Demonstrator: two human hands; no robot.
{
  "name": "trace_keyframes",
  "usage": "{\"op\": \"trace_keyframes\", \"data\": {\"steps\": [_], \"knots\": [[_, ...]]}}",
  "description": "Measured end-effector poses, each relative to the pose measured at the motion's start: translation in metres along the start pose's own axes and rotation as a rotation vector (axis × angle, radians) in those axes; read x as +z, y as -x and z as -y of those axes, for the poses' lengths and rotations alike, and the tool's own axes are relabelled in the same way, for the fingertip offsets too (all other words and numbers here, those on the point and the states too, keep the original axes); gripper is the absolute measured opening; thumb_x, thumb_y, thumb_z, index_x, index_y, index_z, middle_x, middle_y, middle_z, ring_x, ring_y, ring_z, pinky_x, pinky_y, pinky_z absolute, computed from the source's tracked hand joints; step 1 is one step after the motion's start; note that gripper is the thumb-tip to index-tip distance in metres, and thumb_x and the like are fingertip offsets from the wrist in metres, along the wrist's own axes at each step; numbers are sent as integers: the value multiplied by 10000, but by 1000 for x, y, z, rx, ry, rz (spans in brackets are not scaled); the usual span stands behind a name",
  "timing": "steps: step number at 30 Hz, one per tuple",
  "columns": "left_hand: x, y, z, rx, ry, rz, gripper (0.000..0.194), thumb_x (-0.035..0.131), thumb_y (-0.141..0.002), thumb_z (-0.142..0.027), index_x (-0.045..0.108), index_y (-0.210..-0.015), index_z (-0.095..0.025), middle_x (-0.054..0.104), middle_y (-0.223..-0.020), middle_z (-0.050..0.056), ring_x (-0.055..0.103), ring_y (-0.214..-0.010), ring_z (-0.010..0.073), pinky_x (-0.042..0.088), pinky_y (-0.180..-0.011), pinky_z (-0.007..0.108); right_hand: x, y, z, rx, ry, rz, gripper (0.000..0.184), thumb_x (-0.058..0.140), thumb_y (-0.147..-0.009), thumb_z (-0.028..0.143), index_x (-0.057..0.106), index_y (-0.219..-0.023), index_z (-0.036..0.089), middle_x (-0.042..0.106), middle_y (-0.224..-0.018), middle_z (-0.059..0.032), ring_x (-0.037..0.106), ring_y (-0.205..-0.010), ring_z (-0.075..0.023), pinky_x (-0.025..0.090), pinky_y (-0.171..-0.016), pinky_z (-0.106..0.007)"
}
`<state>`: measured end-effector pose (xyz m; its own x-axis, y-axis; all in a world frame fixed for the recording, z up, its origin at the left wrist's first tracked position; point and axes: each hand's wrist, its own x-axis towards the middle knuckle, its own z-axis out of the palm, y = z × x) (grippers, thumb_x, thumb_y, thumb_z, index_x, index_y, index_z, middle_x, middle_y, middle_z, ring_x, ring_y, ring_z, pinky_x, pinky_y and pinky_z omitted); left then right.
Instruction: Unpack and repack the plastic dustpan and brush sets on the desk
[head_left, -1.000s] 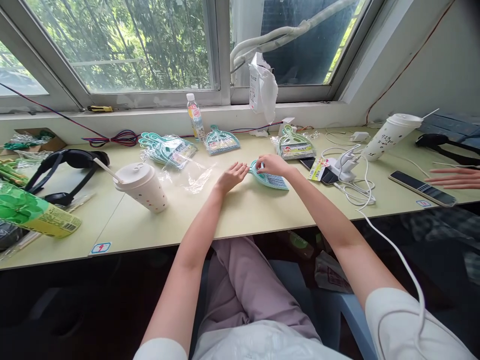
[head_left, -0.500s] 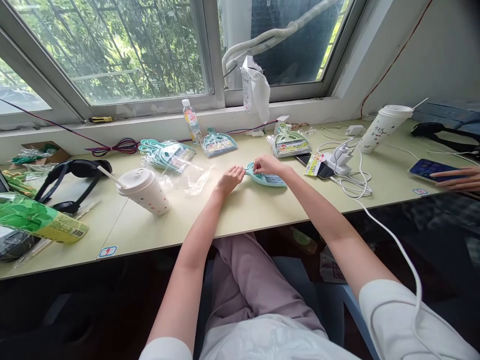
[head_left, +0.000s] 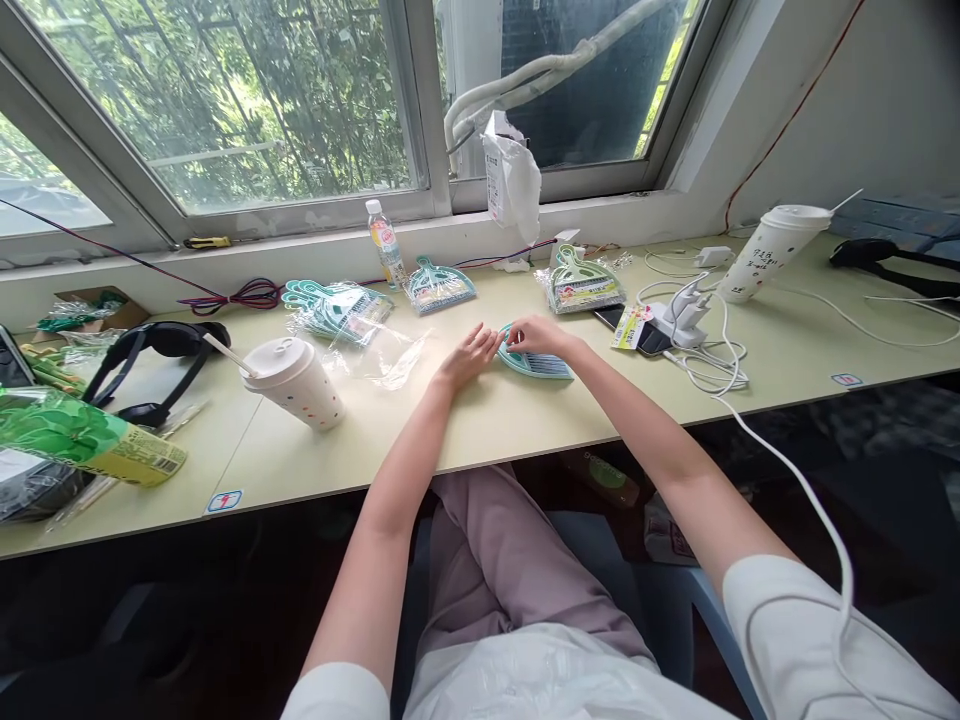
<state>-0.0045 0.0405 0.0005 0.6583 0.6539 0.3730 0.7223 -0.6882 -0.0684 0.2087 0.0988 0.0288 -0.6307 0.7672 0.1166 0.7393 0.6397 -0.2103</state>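
- Right grip: fingers bent together over the narrow end of the teal dustpan; whether they pinch it, I cannot tell.
- Left grip: fingers loosely extended beside that narrow end; any hold is unclear.
- Beneath the right grip, on the table: the teal dustpan, its wide striped end reaching out to the right.
- Left of the left grip: a clear wrapper.
- Beyond the right grip, to its right: a packed green set.
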Motion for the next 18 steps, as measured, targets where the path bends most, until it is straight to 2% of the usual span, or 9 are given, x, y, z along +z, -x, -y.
{"op": "trace_keyframes", "data": {"steps": [4, 8, 18], "knots": [[7, -1, 4, -63, -20, 24, 554, 296, -905, -10, 539, -1400, -68, 637, -1309, 210, 574, -1296, 259, 341, -1206, 483, 4, -5, 6, -6, 38, -5, 166, 682, -835, 293, 761, -911, 169, 752, -971, -58, 642, -816, -152, 399, -693, -223], [13, -1, 5, -103, -46, 56, 502, 303, -905, 7, 602, -1306, -31, 586, -1381, 243, 548, -1332, 292, 404, -1152, 473, -1, -9, 11, -23, 92, 49, 171, 678, -832, 282, 768, -913, 161, 755, -969, -67, 647, -848, -168, 397, -697, -234], [12, -2, 6, -124, -21, 135, 477, 302, -883, 12, 638, -1215, -59, 606, -1358, 234, 586, -1287, 288, 436, -1105, 444, -4, -2, 21, 25, 155, 84, 185, 644, -861, 279, 773, -948, 180, 765, -1000, -72, 669, -900, -205, 413, -708, -265]]}}
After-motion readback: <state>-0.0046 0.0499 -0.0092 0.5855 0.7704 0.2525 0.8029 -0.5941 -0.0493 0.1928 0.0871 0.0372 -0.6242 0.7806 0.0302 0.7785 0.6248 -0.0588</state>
